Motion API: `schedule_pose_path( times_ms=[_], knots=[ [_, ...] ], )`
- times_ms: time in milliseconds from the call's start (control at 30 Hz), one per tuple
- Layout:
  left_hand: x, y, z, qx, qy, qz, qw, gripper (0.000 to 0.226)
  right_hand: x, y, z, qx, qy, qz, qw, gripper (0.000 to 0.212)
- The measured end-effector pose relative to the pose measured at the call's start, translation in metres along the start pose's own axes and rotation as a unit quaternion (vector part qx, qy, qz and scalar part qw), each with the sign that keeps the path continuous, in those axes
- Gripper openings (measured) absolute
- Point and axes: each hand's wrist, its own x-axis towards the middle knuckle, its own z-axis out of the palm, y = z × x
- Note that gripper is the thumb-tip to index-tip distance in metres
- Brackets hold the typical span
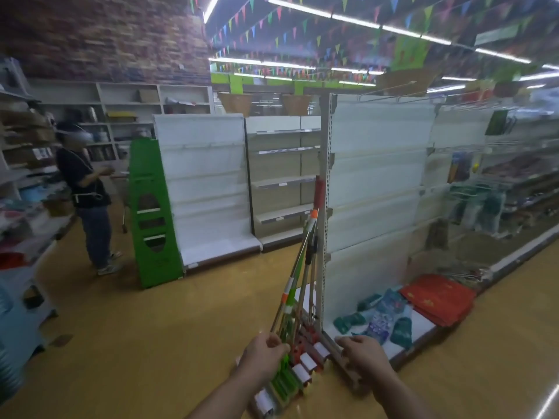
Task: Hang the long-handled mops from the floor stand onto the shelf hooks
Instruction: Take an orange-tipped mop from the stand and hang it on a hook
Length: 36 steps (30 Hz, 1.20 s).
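Several long-handled mops stand bunched on the floor at the end of a white shelf unit, their handles leaning up against its upright post. Green and red mop heads with white labels sit in a row at floor level. My left hand is closed around the lower part of a green-banded mop handle. My right hand hovers just right of the mop heads, fingers spread, holding nothing. The view is motion-blurred.
A person stands at the left near a green display stand. Bare white shelving runs behind. Teal packets and red cloth lie on the bottom shelf. Stocked wire racks line the right aisle.
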Motion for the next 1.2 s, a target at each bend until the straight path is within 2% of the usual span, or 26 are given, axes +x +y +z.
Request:
schedule_pose_path(
  times_ms=[200,467,767,1133,1200],
  knots=[
    [0.111,0.022,-0.018,-0.023,-0.008,0.024,0.999,0.023,0.081,-0.052,0.032,0.032,0.043,0.007,0.999,0.031],
    [0.236,0.045,-0.055,-0.005,-0.037,0.060,0.998,0.022,0.175,-0.116,0.086,0.040,0.066,0.007,0.997,0.028],
    [0.344,0.065,-0.064,-0.008,-0.045,0.057,0.997,0.015,0.285,-0.159,0.113,0.059,0.069,0.027,0.996,0.017],
    [0.492,0.126,-0.033,0.009,-0.014,0.030,0.999,0.024,0.467,-0.213,0.092,0.108,0.032,0.032,0.993,0.024],
    [0.516,0.141,-0.024,0.004,-0.011,0.023,1.000,0.027,0.492,-0.223,0.083,0.109,0.031,0.029,0.993,0.018]
  ],
)
